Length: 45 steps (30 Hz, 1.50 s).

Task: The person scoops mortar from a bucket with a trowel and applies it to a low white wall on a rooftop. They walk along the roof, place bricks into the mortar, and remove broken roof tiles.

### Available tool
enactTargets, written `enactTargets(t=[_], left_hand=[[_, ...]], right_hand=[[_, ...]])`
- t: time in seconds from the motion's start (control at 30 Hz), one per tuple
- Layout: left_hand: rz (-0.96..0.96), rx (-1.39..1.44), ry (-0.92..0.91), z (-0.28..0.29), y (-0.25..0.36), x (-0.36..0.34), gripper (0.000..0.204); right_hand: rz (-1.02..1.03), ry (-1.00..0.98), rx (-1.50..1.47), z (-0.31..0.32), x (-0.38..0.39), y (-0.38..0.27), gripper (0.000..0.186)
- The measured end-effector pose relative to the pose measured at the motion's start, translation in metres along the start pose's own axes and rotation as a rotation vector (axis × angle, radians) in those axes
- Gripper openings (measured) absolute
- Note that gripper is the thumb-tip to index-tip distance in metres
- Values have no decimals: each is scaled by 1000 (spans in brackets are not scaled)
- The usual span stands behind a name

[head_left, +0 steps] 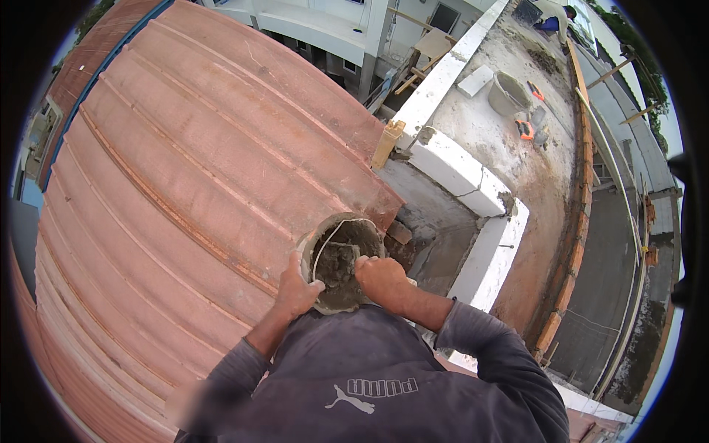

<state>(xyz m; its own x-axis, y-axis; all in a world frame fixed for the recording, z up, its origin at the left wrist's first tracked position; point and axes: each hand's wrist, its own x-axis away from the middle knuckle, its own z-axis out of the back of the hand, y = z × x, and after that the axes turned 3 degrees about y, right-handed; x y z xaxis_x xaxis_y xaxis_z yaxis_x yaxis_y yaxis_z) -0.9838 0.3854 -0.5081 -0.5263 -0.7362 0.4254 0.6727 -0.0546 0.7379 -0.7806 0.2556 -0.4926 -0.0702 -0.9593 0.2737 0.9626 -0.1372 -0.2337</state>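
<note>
Left hand [297,288] grips bucket [317,226] rim at 8 o'clock; right hand [384,279] clenched at 4 o'clock over mortar [337,264], held item unclear. Red roof [185,140] at 10 o'clock.

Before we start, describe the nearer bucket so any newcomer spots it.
Follow the red ribbed roof to its corner near the white wall. There, the near bucket holds grey mix, with the left hand on its rim and the right hand over the mix. The far bucket has no hands at it.
</note>
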Motion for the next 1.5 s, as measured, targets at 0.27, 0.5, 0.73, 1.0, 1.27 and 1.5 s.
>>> enactTargets(t=[0.27,0.5,0.73,1.0,1.27,1.5], left_hand=[[-170,-7,-87,8,10,1,70],[-262,-49,-150,0,21,0,82],[-292,-67,-150,-2,16,-2,82],[-292,-102,-37,-1,5,0,74],[-141,-97,-117,-7,20,2,65],[-322,-209,-70,-19,16,11,74]], right_hand=[[-373,-626,-754,-9,18,19,45],[-550,-205,-137,3,68,30,50],[-153,-123,-708,-56,53,17,47],[-144,304,-132,-70,65,8,40],[-273,-146,-337,-20,76,37,45],[-75,-259,-496,-33,63,30,39]])
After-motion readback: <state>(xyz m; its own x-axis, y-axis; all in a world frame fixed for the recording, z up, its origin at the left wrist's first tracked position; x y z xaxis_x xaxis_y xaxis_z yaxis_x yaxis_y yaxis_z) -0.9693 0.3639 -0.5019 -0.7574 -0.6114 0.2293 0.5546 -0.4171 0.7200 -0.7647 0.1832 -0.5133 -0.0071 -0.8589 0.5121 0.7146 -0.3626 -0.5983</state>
